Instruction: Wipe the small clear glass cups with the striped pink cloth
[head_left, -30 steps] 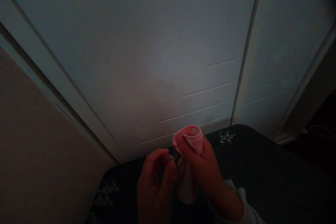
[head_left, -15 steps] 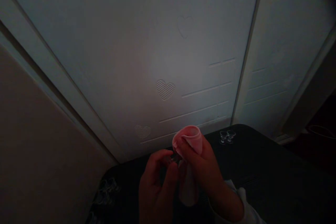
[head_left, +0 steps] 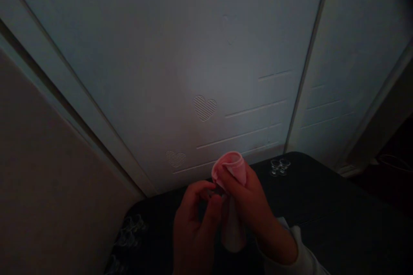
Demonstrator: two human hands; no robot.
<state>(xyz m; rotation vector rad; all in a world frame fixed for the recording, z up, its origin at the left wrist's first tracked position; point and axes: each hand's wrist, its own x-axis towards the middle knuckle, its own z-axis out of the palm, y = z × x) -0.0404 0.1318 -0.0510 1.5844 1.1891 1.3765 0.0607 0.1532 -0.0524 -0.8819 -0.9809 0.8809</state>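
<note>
A pink cloth [head_left: 237, 167] is bunched in my right hand [head_left: 251, 202], its folded top edge standing above the fingers and a long pale end [head_left: 232, 236] hanging below. My left hand [head_left: 196, 223] pinches the clear end of a small glass [head_left: 211, 193] between thumb and fingertips, right beside the cloth. Most of the glass is hidden by the cloth and my fingers. Both hands are closed and held close together above the dark table.
Two small clear stemmed glasses [head_left: 279, 167] stand near the back right of the dark table [head_left: 322, 206]. Several more glasses [head_left: 130, 230] are grouped at its left edge. A pale panel [head_left: 145, 73] with carved hearts and lines rises behind the table.
My left hand has shifted slightly right and closer to the cloth, and less of the glass shows. My right hand still grips the cloth. The view has moved a little.
</note>
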